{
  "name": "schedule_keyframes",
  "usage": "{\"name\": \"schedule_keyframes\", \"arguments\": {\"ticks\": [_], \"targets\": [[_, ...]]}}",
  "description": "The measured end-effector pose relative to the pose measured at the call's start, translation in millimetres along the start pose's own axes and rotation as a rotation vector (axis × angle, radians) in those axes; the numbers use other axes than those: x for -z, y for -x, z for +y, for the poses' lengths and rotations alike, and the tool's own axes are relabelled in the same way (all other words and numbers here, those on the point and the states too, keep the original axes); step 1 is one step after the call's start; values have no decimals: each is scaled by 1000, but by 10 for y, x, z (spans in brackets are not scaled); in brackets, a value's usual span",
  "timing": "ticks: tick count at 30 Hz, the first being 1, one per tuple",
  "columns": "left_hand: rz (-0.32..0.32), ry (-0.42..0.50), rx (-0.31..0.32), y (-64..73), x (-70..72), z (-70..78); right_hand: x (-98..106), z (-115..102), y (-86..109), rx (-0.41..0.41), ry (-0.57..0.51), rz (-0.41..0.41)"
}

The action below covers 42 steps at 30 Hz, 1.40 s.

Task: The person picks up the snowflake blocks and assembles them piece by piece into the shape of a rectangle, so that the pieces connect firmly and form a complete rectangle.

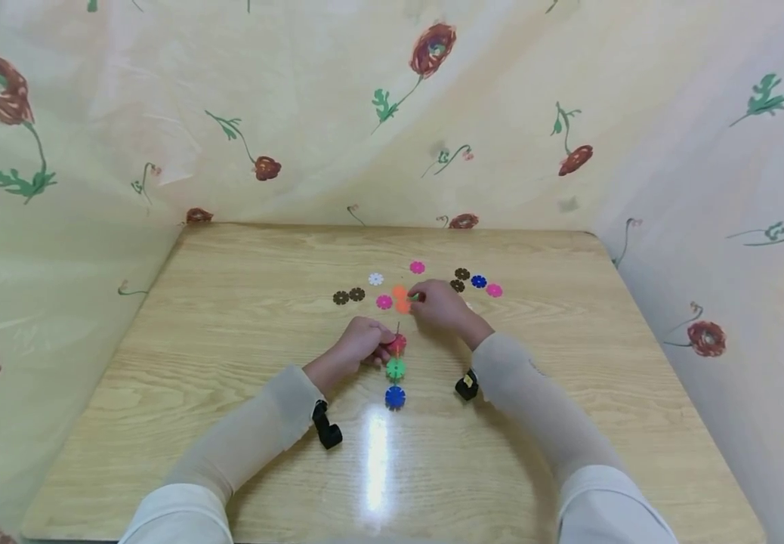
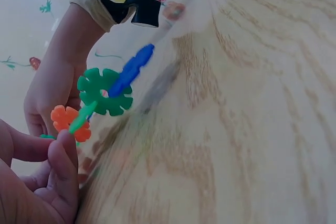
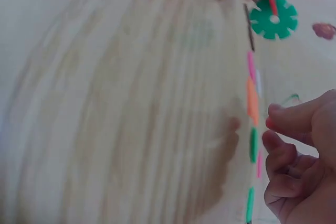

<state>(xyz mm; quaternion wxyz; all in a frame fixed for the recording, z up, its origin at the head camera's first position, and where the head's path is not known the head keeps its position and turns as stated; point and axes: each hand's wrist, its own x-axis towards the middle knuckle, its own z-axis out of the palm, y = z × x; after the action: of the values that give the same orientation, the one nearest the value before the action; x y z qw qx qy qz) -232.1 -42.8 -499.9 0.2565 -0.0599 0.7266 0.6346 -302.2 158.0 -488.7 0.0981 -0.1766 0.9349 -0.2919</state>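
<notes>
My left hand (image 1: 367, 341) pinches a chain of slotted plastic flower discs between thumb and fingertips. A blue disc (image 1: 395, 397) forms its near end, followed by a green disc (image 1: 395, 369) and a red disc (image 1: 399, 344) by the fingers. An orange disc (image 2: 64, 117) shows beyond the fingertips in the left wrist view. My right hand (image 1: 441, 304) is over the loose discs, just right of two orange discs (image 1: 401, 299). In the right wrist view its fingertips (image 3: 274, 109) stand apart beside a flat green disc (image 3: 254, 145), with no disc plainly held.
Loose discs lie across the wooden table (image 1: 263, 302): two brown discs (image 1: 349, 296) at left, a white disc (image 1: 375, 279), a pink disc (image 1: 417, 267) farther back, and a blue disc (image 1: 478, 281) among brown and pink ones at right. Floral sheeting (image 1: 337, 151) surrounds the table.
</notes>
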Motion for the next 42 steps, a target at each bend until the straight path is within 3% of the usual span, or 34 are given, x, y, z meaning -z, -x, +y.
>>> {"name": "schedule_keyframes", "arguments": {"ticks": [5, 9, 13, 17, 24, 28, 35, 42], "targets": [[11, 21, -17, -39, 1, -50, -108, -86, -39, 25, 109, -33], [41, -14, -30, -50, 6, -63, -137, -145, -19, 10, 133, -27], [70, -40, -44, -38, 24, -55, -142, -183, -14, 18, 135, -26], [57, -32, -57, -35, 30, -45, -123, -181, -20, 29, 125, -44], [62, -49, -45, -4, 14, -86, -116, -144, 16, -31, 29, -122], [77, -53, -52, 1, 5, -89, -95, -138, 39, -50, -103, -66], [111, -58, -68, -22, 17, -79, -129, -171, 67, -140, -613, -4], [91, -69, -70, -5, 25, -79, -207, -193, 104, -172, -709, -61]]}}
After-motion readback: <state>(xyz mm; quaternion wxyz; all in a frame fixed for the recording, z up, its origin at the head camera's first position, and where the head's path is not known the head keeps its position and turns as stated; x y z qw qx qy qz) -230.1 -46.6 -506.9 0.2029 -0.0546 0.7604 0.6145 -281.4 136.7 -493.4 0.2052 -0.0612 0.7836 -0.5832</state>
